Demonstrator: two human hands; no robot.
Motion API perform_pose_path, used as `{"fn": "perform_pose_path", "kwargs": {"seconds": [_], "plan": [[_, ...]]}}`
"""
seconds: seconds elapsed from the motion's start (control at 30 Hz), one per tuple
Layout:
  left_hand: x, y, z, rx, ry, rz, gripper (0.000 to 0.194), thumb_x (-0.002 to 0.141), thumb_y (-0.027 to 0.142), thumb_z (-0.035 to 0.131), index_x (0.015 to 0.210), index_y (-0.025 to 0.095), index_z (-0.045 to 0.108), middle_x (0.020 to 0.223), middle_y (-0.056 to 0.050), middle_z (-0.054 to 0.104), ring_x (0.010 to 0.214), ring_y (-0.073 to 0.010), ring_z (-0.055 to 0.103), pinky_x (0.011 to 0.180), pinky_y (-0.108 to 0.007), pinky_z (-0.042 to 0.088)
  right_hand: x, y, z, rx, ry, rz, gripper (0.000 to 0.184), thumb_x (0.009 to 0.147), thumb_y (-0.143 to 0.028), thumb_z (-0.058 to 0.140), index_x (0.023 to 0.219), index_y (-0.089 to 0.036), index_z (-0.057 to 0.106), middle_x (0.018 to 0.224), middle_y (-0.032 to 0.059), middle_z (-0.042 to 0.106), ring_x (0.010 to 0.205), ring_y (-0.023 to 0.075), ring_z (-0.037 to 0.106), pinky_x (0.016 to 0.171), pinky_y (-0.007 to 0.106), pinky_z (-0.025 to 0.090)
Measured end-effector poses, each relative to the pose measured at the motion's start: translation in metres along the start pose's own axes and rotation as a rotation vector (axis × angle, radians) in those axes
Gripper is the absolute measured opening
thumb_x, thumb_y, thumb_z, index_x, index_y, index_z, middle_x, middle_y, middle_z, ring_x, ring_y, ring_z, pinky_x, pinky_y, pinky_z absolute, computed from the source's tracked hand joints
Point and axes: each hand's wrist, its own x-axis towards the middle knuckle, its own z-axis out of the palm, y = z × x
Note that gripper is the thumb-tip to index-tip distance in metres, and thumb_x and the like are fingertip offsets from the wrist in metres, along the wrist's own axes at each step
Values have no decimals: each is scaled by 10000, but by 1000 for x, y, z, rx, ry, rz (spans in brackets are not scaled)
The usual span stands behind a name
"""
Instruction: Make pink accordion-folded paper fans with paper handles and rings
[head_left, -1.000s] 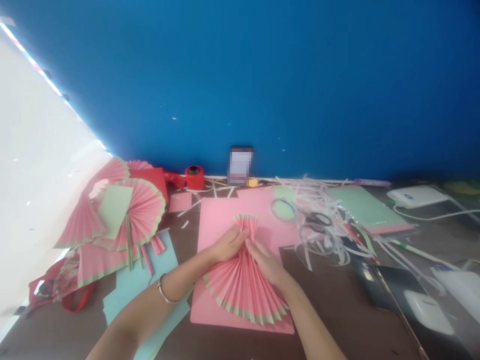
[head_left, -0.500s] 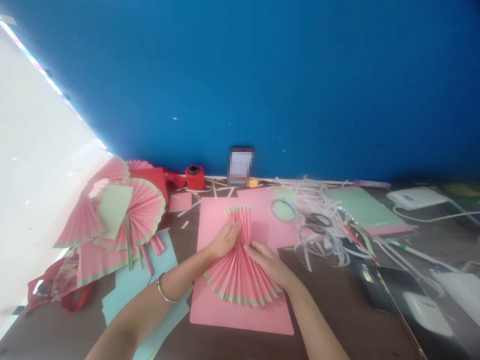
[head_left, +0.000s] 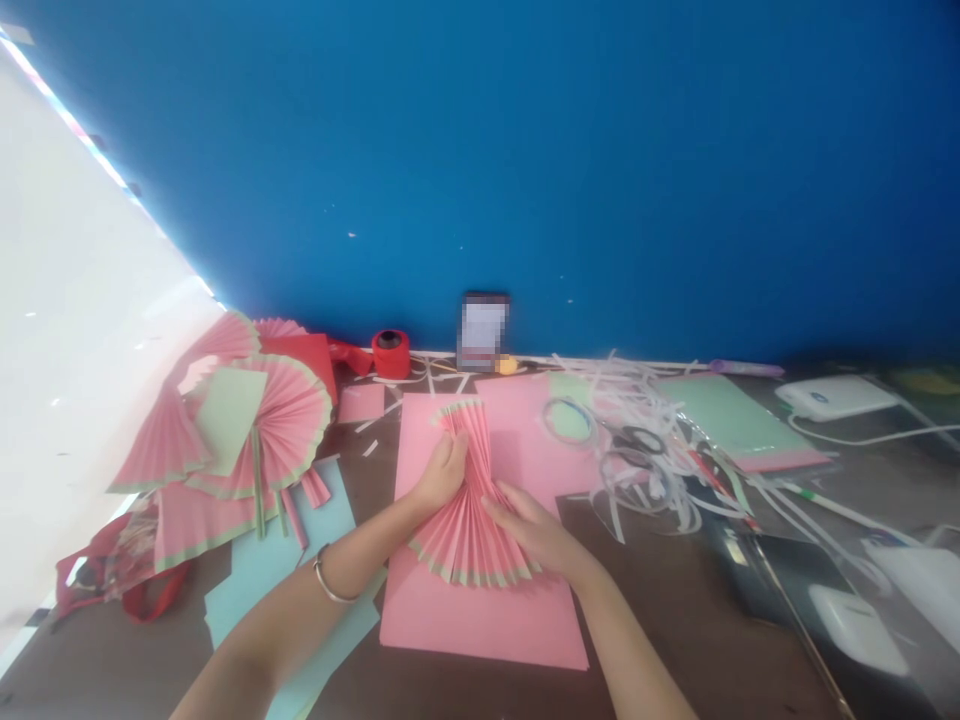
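A pleated pink paper fan [head_left: 480,530] with pale green edges is spread between my hands, its folds drawn together near the middle. My left hand [head_left: 444,475] is closed on its left side, around the upper folds. On the right side, my right hand [head_left: 529,525] grips the folds, thumb on top; its fingers are partly hidden by the paper. Beneath the fan lies a large pink sheet [head_left: 480,630].
Finished-looking pleated fans [head_left: 300,420] are heaped at the left, near light blue sheets [head_left: 330,510]. A red tape roll [head_left: 391,356] stands by the blue wall. White paper strips [head_left: 622,400], scissors [head_left: 637,440] and a white mouse-like object [head_left: 859,628] lie to the right.
The fan's upper end has swung left and widened, and its lower edge has drawn up a little. My left hand has shifted slightly left; both hands keep hold of the paper.
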Motion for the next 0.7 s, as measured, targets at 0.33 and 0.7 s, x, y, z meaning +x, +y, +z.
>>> {"fn": "perform_pose_path", "kwargs": {"seconds": [0.33, 0.7], "plan": [[-3, 2, -6, 28, 31, -39, 372, 880, 508, 305, 690, 199, 389, 672, -2, 434, 712, -163, 457, 746, -308, 393, 1, 3, -8, -1, 4, -23, 599, 738, -508, 595, 1240, -195, 502, 1305, 77, 501, 1213, 286, 429, 1015, 419, 326], [-2, 3, -12, 31, -74, 43, 462, 885, 558, 219, 652, 198, 391, 643, -5, 449, 652, -156, 458, 754, -348, 401, -5, -8, -14, 137, -38, -128, 479, 761, -517, 563, 1054, -142, 611, 957, 60, 672, 873, 245, 618, 759, 338, 481]]}}
